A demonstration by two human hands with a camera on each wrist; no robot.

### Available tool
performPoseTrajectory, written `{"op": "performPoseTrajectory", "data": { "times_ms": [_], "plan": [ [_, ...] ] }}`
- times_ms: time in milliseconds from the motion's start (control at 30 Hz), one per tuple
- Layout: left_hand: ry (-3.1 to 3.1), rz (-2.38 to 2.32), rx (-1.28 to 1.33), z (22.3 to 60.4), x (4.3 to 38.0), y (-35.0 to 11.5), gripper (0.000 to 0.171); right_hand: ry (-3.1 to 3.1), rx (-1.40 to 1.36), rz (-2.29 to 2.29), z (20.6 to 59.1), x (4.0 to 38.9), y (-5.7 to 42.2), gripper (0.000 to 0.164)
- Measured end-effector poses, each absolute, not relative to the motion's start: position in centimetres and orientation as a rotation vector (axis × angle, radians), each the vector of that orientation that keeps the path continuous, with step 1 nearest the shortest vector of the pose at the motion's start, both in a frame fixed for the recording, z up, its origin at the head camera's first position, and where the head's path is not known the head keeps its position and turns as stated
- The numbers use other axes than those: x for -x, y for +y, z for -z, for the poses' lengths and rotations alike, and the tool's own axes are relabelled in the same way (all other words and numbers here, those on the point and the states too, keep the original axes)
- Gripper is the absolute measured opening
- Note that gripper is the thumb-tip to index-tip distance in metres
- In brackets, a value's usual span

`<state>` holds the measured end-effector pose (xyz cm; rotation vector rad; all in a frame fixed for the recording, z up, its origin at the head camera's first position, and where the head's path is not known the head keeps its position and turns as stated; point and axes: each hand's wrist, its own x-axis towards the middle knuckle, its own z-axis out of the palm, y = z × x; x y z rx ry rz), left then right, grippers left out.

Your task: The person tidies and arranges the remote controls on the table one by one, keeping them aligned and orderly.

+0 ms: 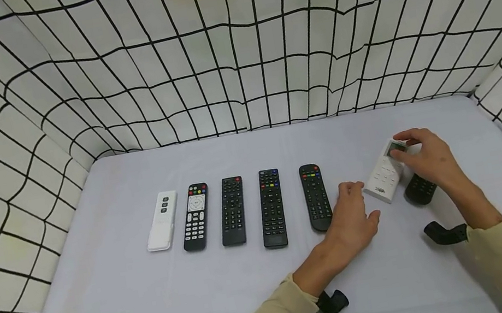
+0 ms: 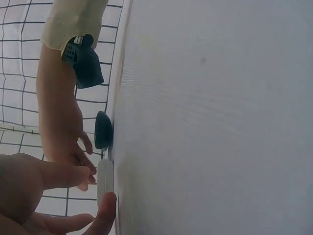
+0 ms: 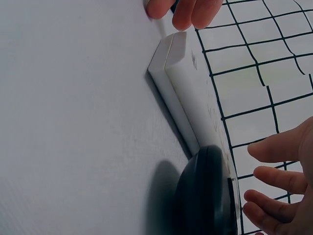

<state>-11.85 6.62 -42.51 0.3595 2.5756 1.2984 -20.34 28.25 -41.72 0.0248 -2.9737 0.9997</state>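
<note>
A white remote control with a small display (image 1: 385,172) lies tilted on the table at the right. Over its far end is my right hand (image 1: 431,159), thumb overlapping the display in the head view. The right wrist view shows these fingers spread and apart from the remote's side. Near the remote's lower left corner is my left hand (image 1: 348,226), its fingers loosely bent and holding nothing. In the left wrist view one left fingertip overlaps the remote's end. A short black remote (image 1: 420,190) lies just right of the white one, partly under my right hand.
To the left, a row holds a slim white remote (image 1: 162,221), a black remote with white buttons (image 1: 195,217), and several black remotes, the rightmost (image 1: 315,195) partly behind my left hand. White walls with black netting (image 1: 233,48) enclose the white table (image 1: 156,305).
</note>
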Motion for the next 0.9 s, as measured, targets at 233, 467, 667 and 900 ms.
{"op": "performPoseTrajectory", "data": {
  "times_ms": [233,467,667,900],
  "plan": [
    [2.582,-1.28,-0.358,42.4,12.1,7.0,0.063,-3.041,-0.017,-0.906,41.7,20.8,28.7,0.054],
    [2.616,-1.225,-0.357,42.5,12.2,7.5,0.065,-3.139,0.019,-0.851,41.9,20.5,28.9,0.06],
    [2.631,-1.191,-0.359,42.5,12.4,7.8,0.066,-3.117,-0.006,-0.841,42.2,20.3,28.7,0.061],
    [2.637,-1.198,-0.336,42.6,12.7,8.1,0.063,-3.088,-0.043,-0.837,42.3,20.0,28.5,0.061]
  ]
}}
